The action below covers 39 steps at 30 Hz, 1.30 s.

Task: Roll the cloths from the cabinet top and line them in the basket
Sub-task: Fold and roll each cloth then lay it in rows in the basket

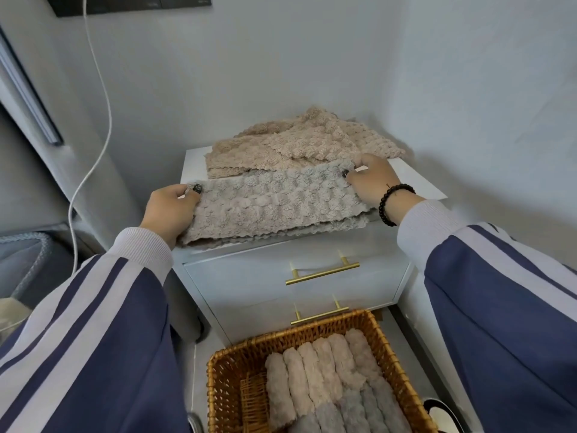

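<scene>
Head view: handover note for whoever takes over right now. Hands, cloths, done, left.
Left hand grips the left end of the grey cloth; right hand pinches its right end.
The cloth lies folded at the front of the cabinet top. Beige cloths are piled behind it, unrolled.
Done: a row of rolled cloths lines the basket on the floor below.
Left: roll the grey cloth, then the beige pile, and add them to the basket.
</scene>
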Each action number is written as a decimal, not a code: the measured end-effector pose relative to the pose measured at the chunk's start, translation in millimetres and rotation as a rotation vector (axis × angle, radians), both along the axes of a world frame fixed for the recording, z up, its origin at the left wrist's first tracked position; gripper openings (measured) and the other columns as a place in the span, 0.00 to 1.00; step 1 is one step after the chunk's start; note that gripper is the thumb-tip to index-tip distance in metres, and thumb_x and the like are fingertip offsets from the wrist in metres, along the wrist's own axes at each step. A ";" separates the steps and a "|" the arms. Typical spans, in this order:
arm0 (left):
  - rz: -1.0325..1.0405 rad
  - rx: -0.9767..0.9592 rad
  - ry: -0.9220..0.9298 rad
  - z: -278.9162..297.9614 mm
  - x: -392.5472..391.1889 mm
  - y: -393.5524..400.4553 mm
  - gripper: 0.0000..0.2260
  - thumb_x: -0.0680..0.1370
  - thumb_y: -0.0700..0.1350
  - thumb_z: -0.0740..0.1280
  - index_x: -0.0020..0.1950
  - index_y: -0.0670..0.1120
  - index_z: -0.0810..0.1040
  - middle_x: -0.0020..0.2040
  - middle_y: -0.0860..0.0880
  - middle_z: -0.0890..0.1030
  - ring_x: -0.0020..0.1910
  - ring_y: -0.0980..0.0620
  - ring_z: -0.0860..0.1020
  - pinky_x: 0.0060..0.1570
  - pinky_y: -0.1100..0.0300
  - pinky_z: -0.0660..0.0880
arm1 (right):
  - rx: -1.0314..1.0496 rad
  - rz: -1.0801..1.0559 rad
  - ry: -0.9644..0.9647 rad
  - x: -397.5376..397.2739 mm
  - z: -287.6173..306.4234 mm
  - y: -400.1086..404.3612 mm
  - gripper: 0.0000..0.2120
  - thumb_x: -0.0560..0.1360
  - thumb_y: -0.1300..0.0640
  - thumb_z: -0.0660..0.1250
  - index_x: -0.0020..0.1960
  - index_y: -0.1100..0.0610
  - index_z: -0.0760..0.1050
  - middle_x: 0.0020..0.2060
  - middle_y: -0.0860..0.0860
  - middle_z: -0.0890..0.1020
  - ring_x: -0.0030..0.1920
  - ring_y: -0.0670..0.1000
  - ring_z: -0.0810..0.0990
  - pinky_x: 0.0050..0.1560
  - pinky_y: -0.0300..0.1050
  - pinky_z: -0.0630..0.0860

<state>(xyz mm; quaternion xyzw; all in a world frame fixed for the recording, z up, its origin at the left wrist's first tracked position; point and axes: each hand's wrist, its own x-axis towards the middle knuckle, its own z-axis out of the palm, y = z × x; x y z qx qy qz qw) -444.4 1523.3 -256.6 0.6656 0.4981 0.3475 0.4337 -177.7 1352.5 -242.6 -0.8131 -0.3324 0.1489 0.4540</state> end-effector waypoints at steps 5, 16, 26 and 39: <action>0.036 0.034 0.053 -1.9 3.0 4.6 0.10 0.79 0.44 0.64 0.47 0.39 0.80 0.37 0.44 0.74 0.37 0.49 0.70 0.40 0.56 0.68 | -0.056 -0.013 -0.095 -0.3 -4.7 0.4 0.04 0.80 0.57 0.59 0.54 0.55 0.69 0.37 0.51 0.76 0.29 0.49 0.70 0.25 0.39 0.65; 0.021 0.033 0.190 4.6 0.9 14.1 0.09 0.77 0.46 0.66 0.45 0.40 0.79 0.38 0.42 0.78 0.37 0.46 0.74 0.42 0.51 0.75 | -0.153 0.087 -0.253 -5.7 2.1 -7.8 0.10 0.79 0.61 0.58 0.57 0.65 0.69 0.37 0.54 0.71 0.33 0.52 0.68 0.31 0.40 0.67; 0.099 0.285 0.423 3.7 -2.2 3.2 0.10 0.79 0.47 0.64 0.55 0.42 0.77 0.51 0.43 0.81 0.51 0.42 0.78 0.52 0.53 0.73 | -0.060 -0.051 -0.248 -20.2 -7.9 -16.9 0.08 0.78 0.59 0.62 0.56 0.57 0.66 0.49 0.54 0.77 0.41 0.53 0.76 0.40 0.45 0.74; -0.345 0.626 0.531 13.1 62.9 -52.5 0.12 0.81 0.41 0.55 0.64 0.43 0.69 0.61 0.43 0.73 0.62 0.41 0.72 0.58 0.48 0.70 | -0.009 0.416 -0.710 -73.4 0.7 29.9 0.22 0.78 0.68 0.56 0.72 0.60 0.66 0.71 0.53 0.68 0.72 0.52 0.64 0.74 0.46 0.59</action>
